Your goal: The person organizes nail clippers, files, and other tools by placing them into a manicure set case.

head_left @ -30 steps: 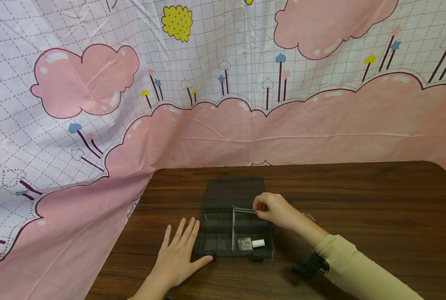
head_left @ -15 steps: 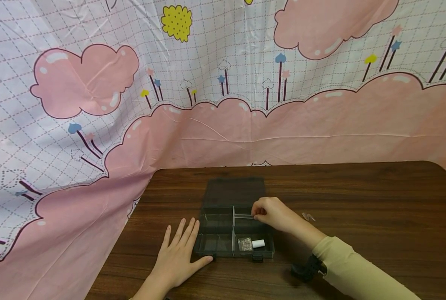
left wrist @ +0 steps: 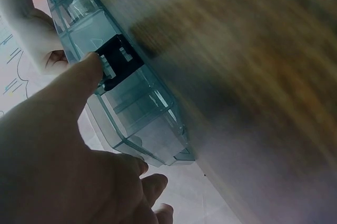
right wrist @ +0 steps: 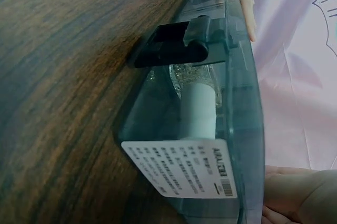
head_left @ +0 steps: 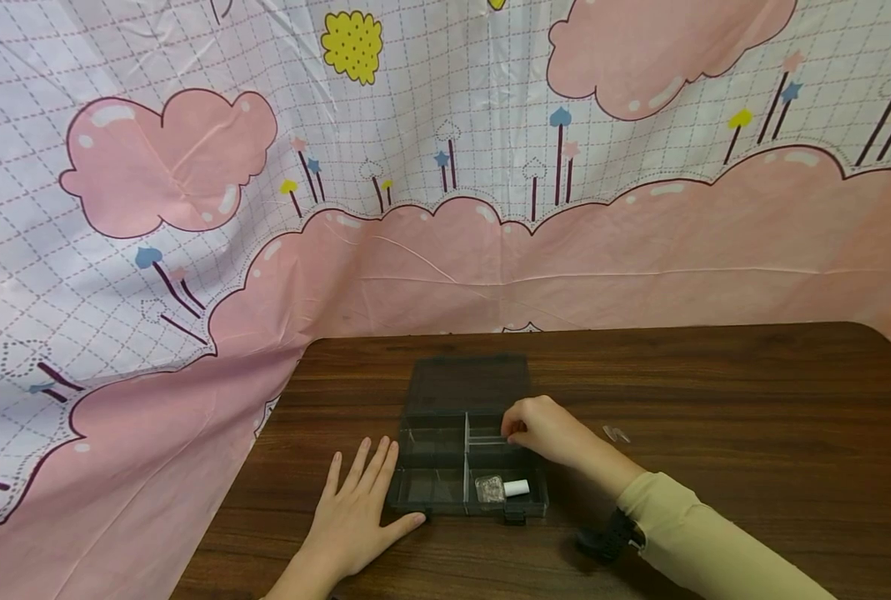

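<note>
Hands split the work: left hand (head_left: 358, 521) flat on the desk (head_left: 715, 392), thumb against the compartment box (head_left: 430, 487) to steady it, right hand (head_left: 543, 429) pinching a clear divider strip (head_left: 485, 436) into the box's 1 o'clock corner.

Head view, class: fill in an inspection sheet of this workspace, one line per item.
Surface: dark wooden table.
Job's things: open compartment box, lid laid back; clear divider strip; white cap and small clear bag in the near right compartment.
Clutter: small clear piece right of the box.
Hands: left hand flat beside the box; right hand pinches the strip.
Cables: nothing seen.
Surroundings: pink cloud-print cloth.
</note>
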The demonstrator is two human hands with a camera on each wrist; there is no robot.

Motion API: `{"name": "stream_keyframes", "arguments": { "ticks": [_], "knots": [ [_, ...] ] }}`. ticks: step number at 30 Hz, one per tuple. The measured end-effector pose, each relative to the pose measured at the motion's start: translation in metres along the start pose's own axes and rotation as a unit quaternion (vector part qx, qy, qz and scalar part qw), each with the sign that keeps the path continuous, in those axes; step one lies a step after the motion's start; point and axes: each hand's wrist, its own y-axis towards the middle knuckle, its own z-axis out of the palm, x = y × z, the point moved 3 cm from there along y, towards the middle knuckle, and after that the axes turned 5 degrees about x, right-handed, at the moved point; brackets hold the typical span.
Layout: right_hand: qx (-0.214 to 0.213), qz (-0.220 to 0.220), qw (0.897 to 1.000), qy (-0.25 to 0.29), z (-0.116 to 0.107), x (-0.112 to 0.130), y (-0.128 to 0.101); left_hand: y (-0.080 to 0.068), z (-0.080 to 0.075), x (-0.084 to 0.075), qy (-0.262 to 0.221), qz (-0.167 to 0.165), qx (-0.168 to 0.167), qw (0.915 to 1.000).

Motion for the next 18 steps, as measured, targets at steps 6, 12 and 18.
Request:
{"name": "stream_keyframes", "arguments": {
  "ticks": [6, 12, 18],
  "knots": [
    [0.006, -0.004, 1.0, -0.014, 0.0013, 0.0032, -0.0002, 0.0, -0.0003, 0.0, 0.001, 0.0, 0.001, 1.0],
    [0.011, 0.001, 1.0, -0.029, 0.0069, 0.0023, -0.0001, 0.0, -0.0005, 0.0001, -0.005, 0.0, 0.003, 1.0],
    [0.016, 0.001, 0.999, -0.04, 0.0095, 0.0014, 0.0012, -0.0002, -0.0008, 0.0001, -0.004, 0.001, 0.002, 1.0]
  ]
}}
